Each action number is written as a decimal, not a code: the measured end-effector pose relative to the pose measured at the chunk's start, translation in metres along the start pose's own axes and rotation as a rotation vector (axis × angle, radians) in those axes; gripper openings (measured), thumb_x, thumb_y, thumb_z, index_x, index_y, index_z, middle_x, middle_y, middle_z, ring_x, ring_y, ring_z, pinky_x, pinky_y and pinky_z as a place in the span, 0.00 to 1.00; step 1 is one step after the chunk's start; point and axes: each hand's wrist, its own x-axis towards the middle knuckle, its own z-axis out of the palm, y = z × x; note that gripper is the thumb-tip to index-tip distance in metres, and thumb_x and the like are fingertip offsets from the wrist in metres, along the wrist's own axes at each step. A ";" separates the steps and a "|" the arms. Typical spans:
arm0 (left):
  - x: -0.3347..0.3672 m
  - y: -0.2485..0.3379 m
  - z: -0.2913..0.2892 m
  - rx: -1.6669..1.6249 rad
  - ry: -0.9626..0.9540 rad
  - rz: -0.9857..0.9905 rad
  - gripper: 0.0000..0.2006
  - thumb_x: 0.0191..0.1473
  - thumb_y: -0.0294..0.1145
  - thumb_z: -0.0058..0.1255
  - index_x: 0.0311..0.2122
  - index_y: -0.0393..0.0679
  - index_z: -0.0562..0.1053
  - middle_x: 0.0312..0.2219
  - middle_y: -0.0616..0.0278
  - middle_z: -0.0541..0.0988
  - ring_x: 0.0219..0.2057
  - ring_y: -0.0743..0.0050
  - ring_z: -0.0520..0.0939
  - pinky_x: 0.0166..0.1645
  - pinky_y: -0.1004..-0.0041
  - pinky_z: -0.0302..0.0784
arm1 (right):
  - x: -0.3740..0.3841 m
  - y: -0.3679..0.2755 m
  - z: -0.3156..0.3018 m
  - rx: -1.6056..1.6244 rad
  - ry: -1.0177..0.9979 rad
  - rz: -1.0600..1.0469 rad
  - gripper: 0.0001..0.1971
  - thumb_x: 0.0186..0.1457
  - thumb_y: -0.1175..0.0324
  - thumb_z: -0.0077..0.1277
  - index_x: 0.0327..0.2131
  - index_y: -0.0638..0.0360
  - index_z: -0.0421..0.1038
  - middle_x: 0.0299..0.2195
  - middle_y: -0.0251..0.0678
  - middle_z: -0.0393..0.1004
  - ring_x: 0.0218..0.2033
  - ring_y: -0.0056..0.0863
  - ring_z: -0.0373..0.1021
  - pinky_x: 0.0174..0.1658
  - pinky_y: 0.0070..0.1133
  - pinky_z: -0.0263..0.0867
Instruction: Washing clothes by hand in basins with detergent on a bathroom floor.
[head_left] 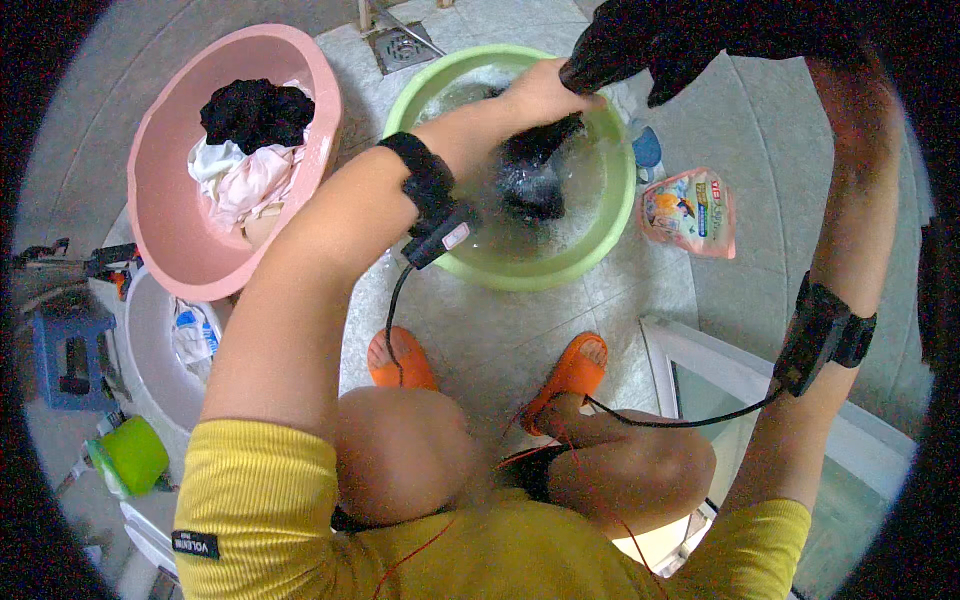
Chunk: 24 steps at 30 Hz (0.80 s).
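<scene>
Clothes (258, 118) are heaped in the pink tub (165, 200); black cloth (542, 145) is clasped by the left hand (546, 92), nearer the green basin (520, 275), with its length trailed into water below the fingers; further right, the right hand is hidden by cloth, its grip untellable.

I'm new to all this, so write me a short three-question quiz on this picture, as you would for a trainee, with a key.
1. Multiple choice: what is beside the green basin, on its right?
A) a blue stool
B) a printed pouch
C) a green bucket

2. True or false: the person's left hand is over the pink tub.

3. Fill the gap: the cloth in the basin's water is ___ in colour.

Key: 1. B. 2. False; it is over the green basin. 3. Black.
</scene>
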 end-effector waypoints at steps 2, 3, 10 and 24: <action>-0.005 -0.006 -0.012 0.033 -0.057 -0.082 0.24 0.31 0.43 0.52 0.35 0.38 0.66 0.26 0.54 0.72 0.29 0.65 0.73 0.37 0.73 0.65 | -0.002 0.005 -0.036 0.121 0.182 0.070 0.16 0.43 0.67 0.40 0.37 0.64 0.61 0.36 0.37 0.64 0.39 0.27 0.59 0.46 0.23 0.52; -0.013 -0.013 -0.019 0.028 0.005 -0.108 0.22 0.32 0.42 0.51 0.33 0.38 0.67 0.25 0.55 0.72 0.29 0.67 0.73 0.36 0.74 0.66 | -0.005 0.010 -0.048 0.183 0.272 0.103 0.16 0.42 0.67 0.40 0.37 0.65 0.60 0.38 0.37 0.63 0.41 0.28 0.58 0.48 0.24 0.50; -0.064 0.012 -0.103 -0.097 0.150 -0.400 0.12 0.37 0.30 0.44 0.31 0.40 0.68 0.23 0.61 0.72 0.23 0.75 0.73 0.26 0.77 0.69 | -0.053 0.144 -0.019 -0.587 0.086 0.660 0.13 0.34 0.70 0.45 0.28 0.64 0.66 0.25 0.30 0.67 0.28 0.19 0.62 0.34 0.15 0.57; -0.057 -0.010 -0.054 1.161 -0.542 0.213 0.28 0.30 0.34 0.51 0.43 0.42 0.61 0.46 0.52 0.55 0.47 0.60 0.58 0.49 0.71 0.56 | -0.093 0.205 0.035 -0.550 -0.516 0.926 0.32 0.30 0.45 0.51 0.35 0.62 0.65 0.32 0.39 0.67 0.33 0.29 0.64 0.37 0.20 0.59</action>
